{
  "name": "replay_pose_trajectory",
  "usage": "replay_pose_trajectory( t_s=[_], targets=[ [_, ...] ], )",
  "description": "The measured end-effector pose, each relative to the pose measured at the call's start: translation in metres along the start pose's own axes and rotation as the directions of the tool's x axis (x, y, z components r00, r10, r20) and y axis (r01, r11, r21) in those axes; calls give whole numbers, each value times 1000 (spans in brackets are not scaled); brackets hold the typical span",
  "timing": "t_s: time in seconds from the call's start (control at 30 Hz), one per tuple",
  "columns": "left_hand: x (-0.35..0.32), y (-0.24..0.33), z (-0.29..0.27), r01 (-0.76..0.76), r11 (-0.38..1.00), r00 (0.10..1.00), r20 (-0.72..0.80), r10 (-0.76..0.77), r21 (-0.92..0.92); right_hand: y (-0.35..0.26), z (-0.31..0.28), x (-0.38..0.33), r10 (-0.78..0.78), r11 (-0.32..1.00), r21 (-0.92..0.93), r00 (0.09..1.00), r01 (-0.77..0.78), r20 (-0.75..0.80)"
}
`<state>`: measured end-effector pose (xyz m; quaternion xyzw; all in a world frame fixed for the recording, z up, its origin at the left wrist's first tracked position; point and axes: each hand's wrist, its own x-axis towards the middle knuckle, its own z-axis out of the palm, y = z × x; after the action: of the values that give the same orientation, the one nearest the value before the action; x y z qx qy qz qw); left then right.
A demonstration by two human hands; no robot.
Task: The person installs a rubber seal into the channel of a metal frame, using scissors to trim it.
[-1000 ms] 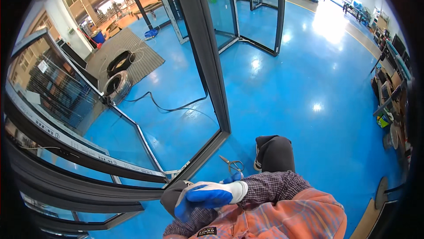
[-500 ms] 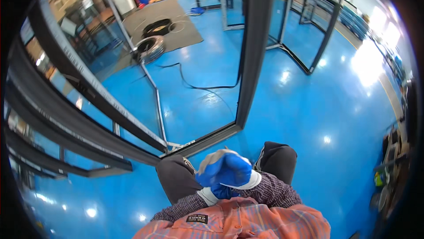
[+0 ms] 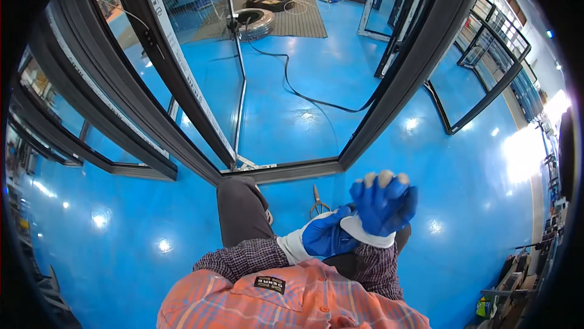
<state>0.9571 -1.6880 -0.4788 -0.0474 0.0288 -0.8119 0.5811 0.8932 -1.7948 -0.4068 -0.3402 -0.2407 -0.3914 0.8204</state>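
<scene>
**Watch Out for Tugs and Bumps**

The person's right hand [image 3: 384, 204] is up in front of the body. Its fingers are loosely bent, and I see nothing in them. The left hand [image 3: 328, 235] is right by the right wrist, touching the white cuff [image 3: 368, 235] of the right glove. I cannot tell if it is pinching the cuff or only resting there. Both blue gloves are on the hands.

A hard tug could stretch or rip the cuff. If the glove sits crooked, its fingers could bunch up and make the right hand clumsy.

The scissors [image 3: 316, 202] lie on the blue floor [image 3: 462, 256], near the left shoe [image 3: 269, 216], with the points toward the big dark frame [image 3: 298, 173]. With eyes on the gloves, the person could step on them or kick them. Then they could slide into the frame and scratch it.

The left knee [image 3: 234, 192] is very close to the frame's bottom bar. Standing up fast could bump it, and a big bump might shake the glass [image 3: 198, 25].
</scene>
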Motion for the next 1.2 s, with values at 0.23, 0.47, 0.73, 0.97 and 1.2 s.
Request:
replay_pose_trajectory(
  t_s=[0.23,0.47,0.73,0.97,1.2],
  targets=[
    [2,-22,-10,-178,882,948,-166,273,437,-34,-44,15,-91,996,1,951,95,295],
    [34,-26,-86,-66,791,878,-341,335,608,-2,6,8,61,954,297,954,31,-293],
    [50,130,-106,468,-673,882,-249,400,573,43,-225,-73,69,883,-166,470,-439,-880],
    [89,167,-84,200,-17,705,-132,697,980,125,-358,-304,-54,-572,-38,85,-819,-995],
    [68,207,-92,184,270,729,-315,608,945,156,-368,-307,232,-786,-146,-68,-600,-970]
  ],
)
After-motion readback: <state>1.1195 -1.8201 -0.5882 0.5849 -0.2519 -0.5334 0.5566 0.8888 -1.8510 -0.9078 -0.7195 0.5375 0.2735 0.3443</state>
